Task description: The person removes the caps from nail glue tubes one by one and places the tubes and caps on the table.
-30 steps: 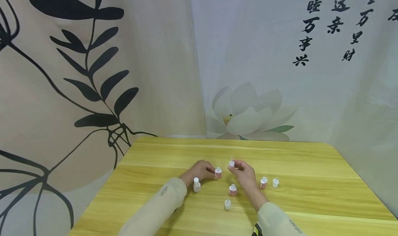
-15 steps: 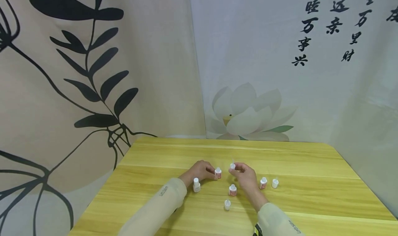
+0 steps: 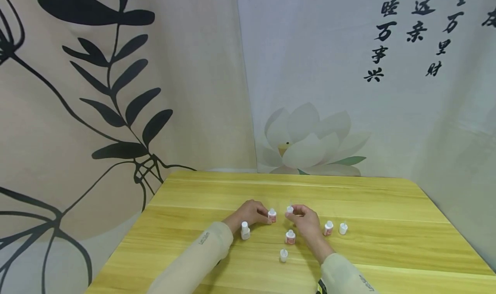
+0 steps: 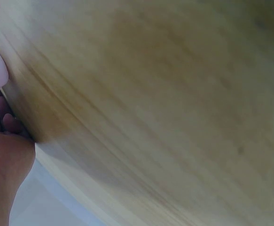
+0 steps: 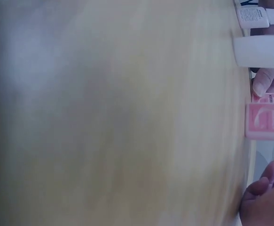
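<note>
My left hand (image 3: 252,212) grips a small open-necked bottle (image 3: 272,216) with a pink-red label, which appears to stand on the table. To its right, my right hand (image 3: 306,220) pinches a white brush cap (image 3: 289,209) between thumb and fingers, its thin applicator pointing up. A capped white bottle (image 3: 245,230) stands near my left wrist; its side shows at the edge of the left wrist view. Between my forearms are a second pink-labelled bottle (image 3: 290,237) and a white cap (image 3: 283,255). In the right wrist view, my right hand (image 5: 263,200) is partly cut off.
Right of my right wrist stand a third pink-labelled bottle (image 3: 328,228) and another white cap (image 3: 343,228) with its thin applicator upward. The wooden table (image 3: 387,242) runs back to a printed cloth backdrop (image 3: 201,91).
My right hand has lowered slightly, bringing the pinched brush cap down toward the table. The left hand and its bottle have stayed in place, as have the other bottles and caps.
</note>
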Tool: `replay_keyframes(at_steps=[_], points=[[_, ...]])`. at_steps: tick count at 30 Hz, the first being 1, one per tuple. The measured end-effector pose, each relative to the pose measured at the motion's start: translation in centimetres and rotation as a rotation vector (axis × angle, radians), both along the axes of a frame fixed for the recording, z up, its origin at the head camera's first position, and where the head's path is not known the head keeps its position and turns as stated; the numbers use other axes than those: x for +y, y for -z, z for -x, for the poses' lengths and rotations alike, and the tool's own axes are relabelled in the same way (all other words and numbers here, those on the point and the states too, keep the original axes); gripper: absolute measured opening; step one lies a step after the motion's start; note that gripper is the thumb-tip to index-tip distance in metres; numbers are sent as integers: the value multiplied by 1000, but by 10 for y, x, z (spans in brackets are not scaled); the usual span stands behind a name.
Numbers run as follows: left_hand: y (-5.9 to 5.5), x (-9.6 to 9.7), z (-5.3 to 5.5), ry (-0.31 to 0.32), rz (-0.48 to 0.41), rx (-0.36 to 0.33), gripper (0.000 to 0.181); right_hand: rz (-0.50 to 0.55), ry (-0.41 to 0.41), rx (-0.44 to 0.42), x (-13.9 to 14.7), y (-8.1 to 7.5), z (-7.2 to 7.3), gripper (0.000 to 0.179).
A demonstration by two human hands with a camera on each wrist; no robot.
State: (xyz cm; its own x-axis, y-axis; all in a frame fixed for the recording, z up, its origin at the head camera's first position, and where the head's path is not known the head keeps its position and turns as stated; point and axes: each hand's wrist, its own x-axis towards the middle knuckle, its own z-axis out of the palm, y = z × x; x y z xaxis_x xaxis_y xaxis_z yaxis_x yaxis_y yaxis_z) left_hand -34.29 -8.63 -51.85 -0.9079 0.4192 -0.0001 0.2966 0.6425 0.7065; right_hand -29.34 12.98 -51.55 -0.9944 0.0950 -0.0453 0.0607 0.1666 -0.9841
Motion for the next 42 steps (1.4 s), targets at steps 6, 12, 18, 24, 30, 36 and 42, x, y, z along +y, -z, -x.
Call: replay_keyframes(at_steps=[6, 12, 18, 24, 30, 36, 42], points=[[-1, 0, -1, -2, -4, -7, 14, -59, -22, 12, 1, 1, 0, 25], [-3, 0, -2, -5, 3, -8, 14, -183, -31, 29, 4, 3, 1, 24], [-4, -1, -3, -6, -14, -17, 14, -235, -54, 24, 5, 3, 0, 21], [-3, -2, -3, 4, -14, -15, 13, -254, -71, 28, 5, 5, 1, 19], [-4, -1, -4, 1, -20, -20, 13, -288, -69, 31, 6, 4, 2, 20], [-5, -1, -4, 3, -24, -23, 14, -289, -75, 26, 6, 3, 0, 21], [-5, -1, -4, 4, -23, -23, 14, -312, -85, 27, 6, 3, 1, 22]])
